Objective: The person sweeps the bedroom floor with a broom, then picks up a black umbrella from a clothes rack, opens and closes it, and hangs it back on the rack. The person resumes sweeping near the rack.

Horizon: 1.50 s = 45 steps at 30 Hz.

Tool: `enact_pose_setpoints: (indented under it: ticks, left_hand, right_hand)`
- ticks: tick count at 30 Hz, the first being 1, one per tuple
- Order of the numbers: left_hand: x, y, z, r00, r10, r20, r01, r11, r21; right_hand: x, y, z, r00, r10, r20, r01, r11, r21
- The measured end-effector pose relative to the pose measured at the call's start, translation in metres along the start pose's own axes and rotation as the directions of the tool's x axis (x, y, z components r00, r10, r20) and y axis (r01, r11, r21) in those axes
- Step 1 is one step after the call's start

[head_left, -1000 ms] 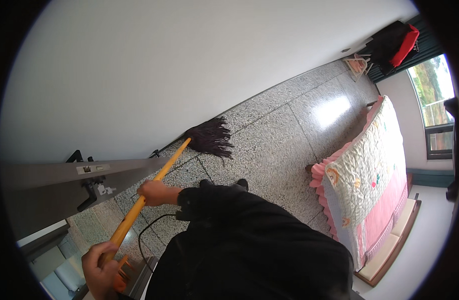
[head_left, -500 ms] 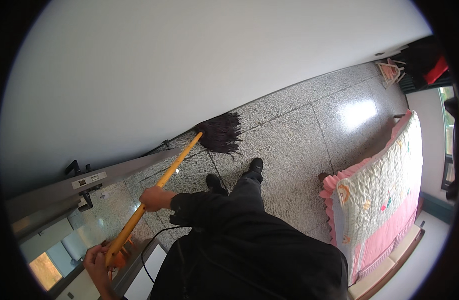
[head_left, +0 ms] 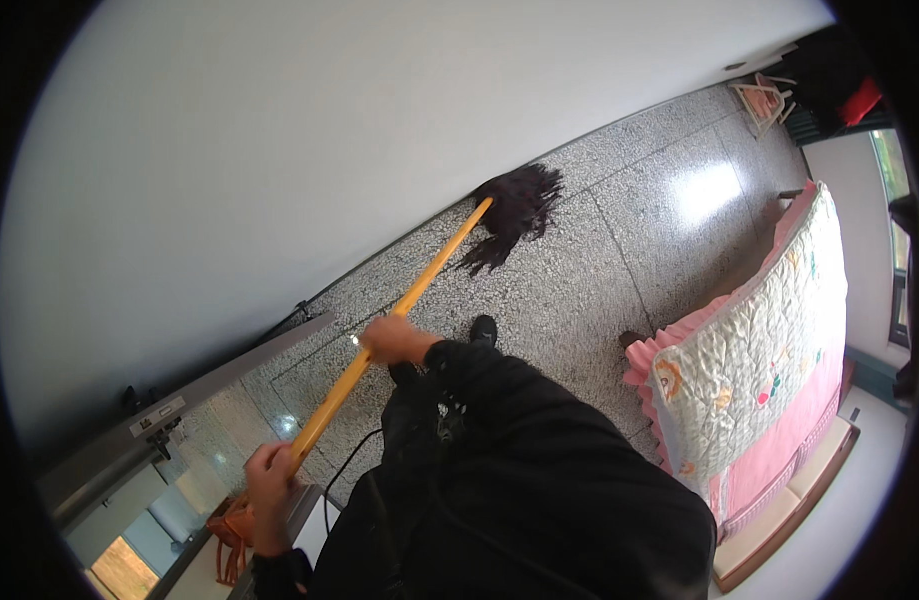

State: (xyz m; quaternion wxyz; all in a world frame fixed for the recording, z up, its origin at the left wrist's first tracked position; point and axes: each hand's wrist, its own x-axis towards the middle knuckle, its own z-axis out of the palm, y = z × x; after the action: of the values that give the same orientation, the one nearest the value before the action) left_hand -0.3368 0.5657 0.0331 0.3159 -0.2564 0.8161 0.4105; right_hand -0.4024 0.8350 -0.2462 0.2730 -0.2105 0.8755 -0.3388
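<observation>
A mop with a yellow handle (head_left: 441,258) slants across the floor, its dark stringy mop head (head_left: 521,205) lying on the speckled tiles against the foot of the white wall. My right hand (head_left: 394,339) is wrapped round the middle of the handle, the arm reaching in across my body. Lower left, my left hand (head_left: 269,478) grips the handle's upper end. The strands of the mop head spread to the right and toward me. My dark shoe (head_left: 484,330) shows below the mop head.
At the right stands a bed with a quilted cover (head_left: 744,350) and pink frill. A door (head_left: 209,375) stands at the left, beside the wall. A brown bag (head_left: 234,520) rests on a surface near my left arm. Far right is a small white-framed stool (head_left: 762,103).
The mop head has slid along the wall, away from me and to the right. Both hands moved right and forward with the handle, still gripping it.
</observation>
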Motion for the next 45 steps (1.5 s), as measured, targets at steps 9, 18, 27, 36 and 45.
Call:
enact_pose_setpoints:
  ticks: [9, 18, 27, 36, 45]
  left_hand:
    - [0.083, 0.079, 0.219, 0.838, 0.341, 0.427, -0.403, 0.913, 0.062]
    - [0.079, 0.059, 0.213, 0.765, 0.388, 0.514, -0.552, 0.806, 0.213]
    - [0.087, -0.005, 0.023, 0.847, 0.320, 0.425, -0.417, 0.896, 0.155]
    - [0.036, -0.106, -0.193, 0.971, 0.141, 0.193, -0.178, 0.966, 0.189]
    - [-0.003, -0.097, -0.209, 0.982, -0.008, 0.187, -0.031, 0.978, 0.207]
  right_hand:
    - [-0.126, 0.201, -0.060, 0.784, 0.434, -0.443, -0.474, 0.880, 0.022]
    - [-0.140, 0.176, -0.022, 0.590, 0.502, -0.632, -0.608, 0.791, 0.061]
    - [-0.020, 0.041, 0.049, 0.740, 0.350, -0.574, -0.434, 0.901, -0.011]
    - [0.109, -0.159, 0.115, 0.983, 0.102, -0.153, -0.120, 0.987, -0.110]
    - [0.112, -0.188, 0.124, 0.996, -0.071, -0.051, 0.071, 0.997, 0.002]
